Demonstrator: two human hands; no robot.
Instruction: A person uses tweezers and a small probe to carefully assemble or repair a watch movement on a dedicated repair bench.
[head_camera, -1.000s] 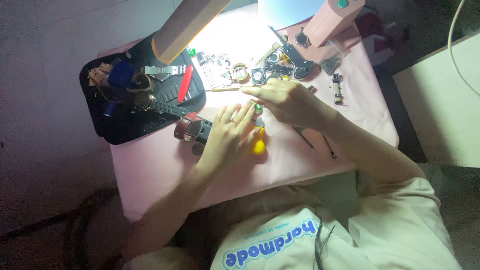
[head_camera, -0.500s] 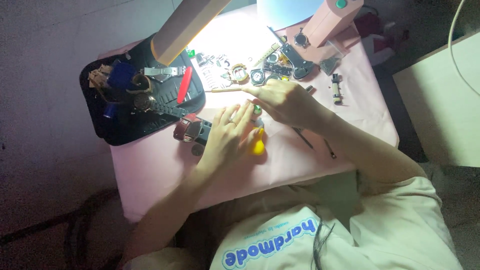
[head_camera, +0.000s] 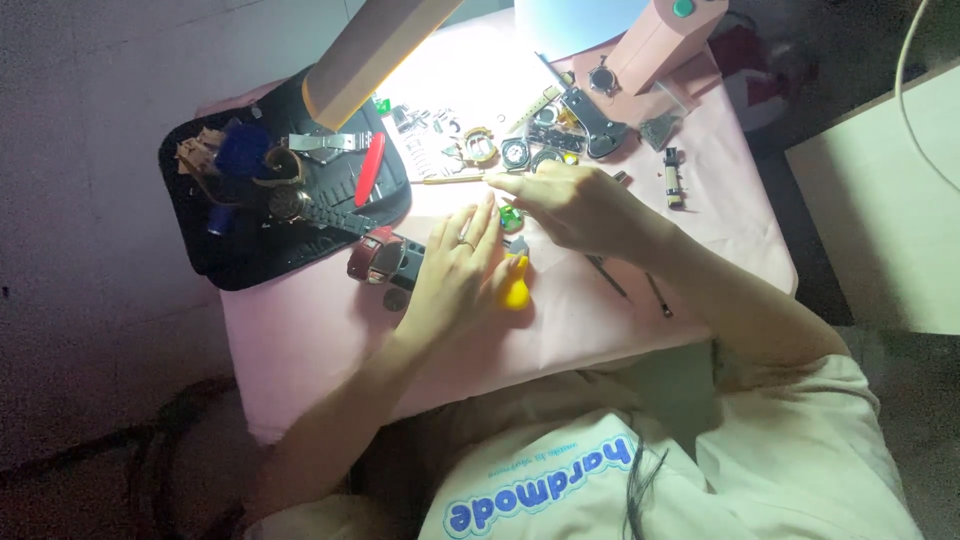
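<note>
Pink cloth covers the table (head_camera: 600, 330), and both hands are down on it under the lamp's glare. The left hand (head_camera: 452, 272) lies flat with its fingers stretched forward, palm pressed over a yellow rounded tool (head_camera: 516, 290) that pokes out at the thumb side. Its fingertips reach a small green piece (head_camera: 511, 217) sitting right between the 2 hands. The right hand (head_camera: 575, 207) curls over from the other side, pinching a thin wooden-handled tool (head_camera: 455, 180) that points left. Just beside the left wrist sits a red watch strap (head_camera: 372, 257). Further left, a black tool mat (head_camera: 250, 245) carries a red-handled tool (head_camera: 369, 168). Small watch parts (head_camera: 510, 152) scatter near the lamp base (head_camera: 660, 40).
</note>
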